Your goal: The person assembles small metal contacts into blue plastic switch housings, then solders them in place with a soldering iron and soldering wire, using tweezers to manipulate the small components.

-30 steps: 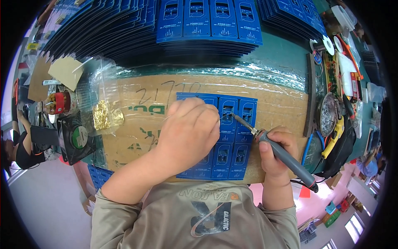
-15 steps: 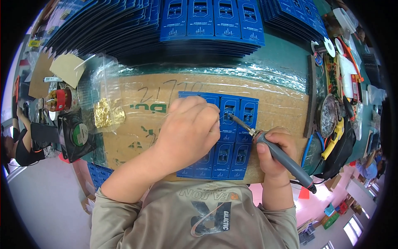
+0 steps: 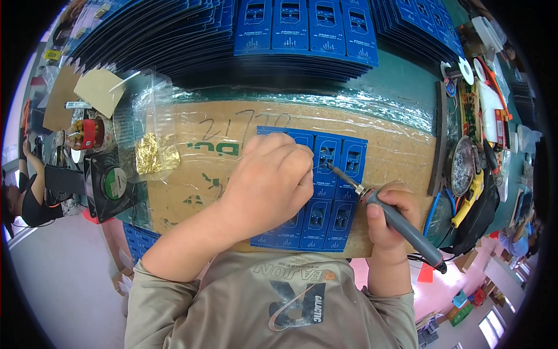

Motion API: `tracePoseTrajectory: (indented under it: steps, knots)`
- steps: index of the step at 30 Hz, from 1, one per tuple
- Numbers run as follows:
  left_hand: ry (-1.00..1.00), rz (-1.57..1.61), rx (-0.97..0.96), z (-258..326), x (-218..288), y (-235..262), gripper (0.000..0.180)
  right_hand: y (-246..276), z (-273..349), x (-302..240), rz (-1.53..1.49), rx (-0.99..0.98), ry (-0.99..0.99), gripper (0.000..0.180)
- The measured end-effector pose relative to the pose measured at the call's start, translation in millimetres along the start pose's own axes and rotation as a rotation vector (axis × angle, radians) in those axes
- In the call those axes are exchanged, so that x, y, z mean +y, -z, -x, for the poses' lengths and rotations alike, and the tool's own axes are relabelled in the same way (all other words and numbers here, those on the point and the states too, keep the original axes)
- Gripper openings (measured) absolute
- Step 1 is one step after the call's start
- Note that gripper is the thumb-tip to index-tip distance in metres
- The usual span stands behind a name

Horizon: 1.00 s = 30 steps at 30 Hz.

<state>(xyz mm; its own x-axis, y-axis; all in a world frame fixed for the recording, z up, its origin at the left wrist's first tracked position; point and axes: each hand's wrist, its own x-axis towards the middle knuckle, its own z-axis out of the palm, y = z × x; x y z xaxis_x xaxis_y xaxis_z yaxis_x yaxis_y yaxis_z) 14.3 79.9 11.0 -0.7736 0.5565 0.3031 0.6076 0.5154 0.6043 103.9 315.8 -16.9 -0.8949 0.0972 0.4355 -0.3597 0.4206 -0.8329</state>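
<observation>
Nearest, a smooth, faintly sheeny grey-brown shirt [image 3: 232, 311] is creasing in soft folds. The right hand [image 3: 392, 218] is gripping a soldering iron [image 3: 408, 230], its rounded grey handle slanting, its slim metal tip pointing at a window in the flat, rectangular blue circuit panel [image 3: 325, 190]. The left hand [image 3: 270, 177] is curling over the panel's left part; its fingertips are hiding, so I cannot tell whether its grip is holding anything. The panel is lying on tan cardboard [image 3: 401, 157], which glossy, wrinkled clear tape is crossing. Leftward, a squarish black fan [image 3: 100, 186] is standing, and crinkled gold foil [image 3: 156, 154] is glinting beyond it. Farthest, thin blue boards [image 3: 308, 29] are piling in layers on the green desk [image 3: 401, 78].
</observation>
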Motion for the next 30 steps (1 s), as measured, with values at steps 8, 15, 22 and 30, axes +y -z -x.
tracePoseTrajectory:
  steps: [8,15,22,30]
  knots:
    - [-0.021,-0.025,0.003,-0.9,1.7,-0.7,0.021,-0.9,-1.2,0.0,0.023,-0.027,0.006,0.031]
    - [-0.031,-0.037,0.001,-1.0,3.1,-0.2,0.02,-1.6,-1.2,0.6,0.007,-0.031,0.016,0.03]
    - [0.014,-0.012,-0.02,-0.5,2.8,0.5,0.019,-2.7,-1.4,0.8,-0.035,-0.008,0.016,0.033]
    - [0.012,-0.043,0.004,-2.6,2.7,-2.8,0.017,-2.9,-2.5,1.6,0.008,-0.046,0.03,0.036]
